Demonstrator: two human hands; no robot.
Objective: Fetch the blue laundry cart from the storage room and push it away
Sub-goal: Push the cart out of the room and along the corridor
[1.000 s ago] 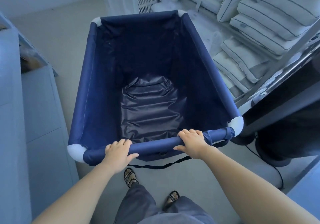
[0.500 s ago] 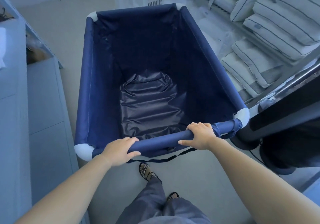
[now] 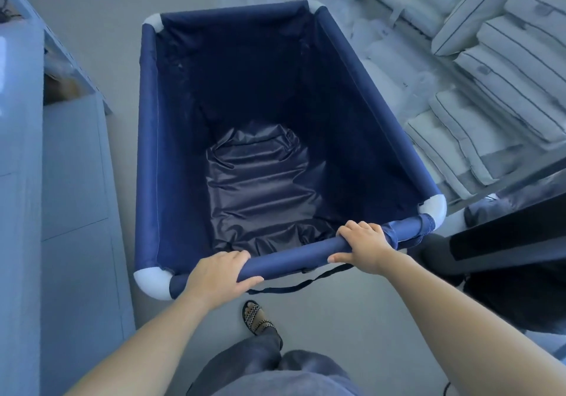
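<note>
Blue laundry cart (image 3: 263, 138) stood empty on the floor, long axis running straight ahead between cabinets (image 3: 70, 187) and stacked pillows (image 3: 502, 67), left hand (image 3: 219, 274) and right hand (image 3: 364, 247) clamped over its near rail, wheels presumably hidden beneath.

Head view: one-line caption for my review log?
Both hands, left hand and right hand, grip the empty blue laundry cart beside stacked pillows.
</note>
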